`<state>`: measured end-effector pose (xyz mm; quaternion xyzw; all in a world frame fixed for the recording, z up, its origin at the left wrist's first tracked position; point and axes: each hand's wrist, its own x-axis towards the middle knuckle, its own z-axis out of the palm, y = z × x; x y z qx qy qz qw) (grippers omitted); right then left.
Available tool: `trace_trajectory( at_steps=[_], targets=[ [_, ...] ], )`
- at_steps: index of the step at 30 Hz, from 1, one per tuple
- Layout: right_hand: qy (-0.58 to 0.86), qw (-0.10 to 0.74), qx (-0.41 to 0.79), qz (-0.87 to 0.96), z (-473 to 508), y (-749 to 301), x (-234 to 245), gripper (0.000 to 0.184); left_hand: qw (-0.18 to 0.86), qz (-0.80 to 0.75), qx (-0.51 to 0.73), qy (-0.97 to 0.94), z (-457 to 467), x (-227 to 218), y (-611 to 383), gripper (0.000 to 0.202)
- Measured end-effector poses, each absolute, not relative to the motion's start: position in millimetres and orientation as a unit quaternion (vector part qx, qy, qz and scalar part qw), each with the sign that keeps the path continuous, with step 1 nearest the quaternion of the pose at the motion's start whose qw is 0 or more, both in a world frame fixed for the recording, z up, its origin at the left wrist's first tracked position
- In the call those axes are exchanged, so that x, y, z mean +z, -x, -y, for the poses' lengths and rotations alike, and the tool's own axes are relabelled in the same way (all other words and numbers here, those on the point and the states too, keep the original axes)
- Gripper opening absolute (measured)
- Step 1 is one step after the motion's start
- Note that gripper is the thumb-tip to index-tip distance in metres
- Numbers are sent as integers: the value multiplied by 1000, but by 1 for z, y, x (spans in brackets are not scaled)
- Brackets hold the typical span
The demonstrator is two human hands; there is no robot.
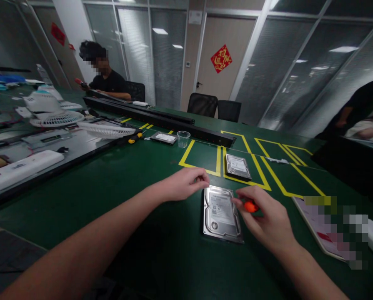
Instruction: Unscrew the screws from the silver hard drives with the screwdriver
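A silver hard drive [222, 212] with a white label lies flat on the green table in front of me. My left hand [191, 182] is at its far left corner, fingers curled and thumb and fingertips pressed together; whatever they may hold is too small to tell. On the other side, my right hand [266, 212] is closed around an orange-handled screwdriver [251, 206], of which only the rounded orange end shows. Its fingertips are by the drive's right edge. A second hard drive [238, 166] lies beyond, inside a yellow tape outline.
A clear plastic cup [183, 139], a third hard drive [163, 138] and a yellow-black screwdriver [135, 138] lie farther left. Behind runs a long black bar [161, 121]. White fan parts [55, 110] stand left; a flat tablet-like object [317, 227] lies right. A person [108, 79] sits across.
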<state>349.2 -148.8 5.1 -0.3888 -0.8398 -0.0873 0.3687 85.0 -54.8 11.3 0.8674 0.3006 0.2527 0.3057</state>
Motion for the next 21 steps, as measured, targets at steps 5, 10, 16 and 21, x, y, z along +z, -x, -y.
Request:
trace_trajectory(
  at_steps=[5,10,16,21],
  targets=[
    [356,343,-62,867,150,-336,-5,20,348,-209,304,-862,77,-3,-117,10],
    [363,358,-79,857,153,-330,-10,25,391,-213,329,-833,76,-8,-117,10],
    [385,350,-83,850,155,-332,-11,20,431,-228,324,-811,74,-9,-120,13],
    [406,345,-76,842,155,-333,-11,13,423,-228,323,-816,71,-13,-118,18]
  ],
)
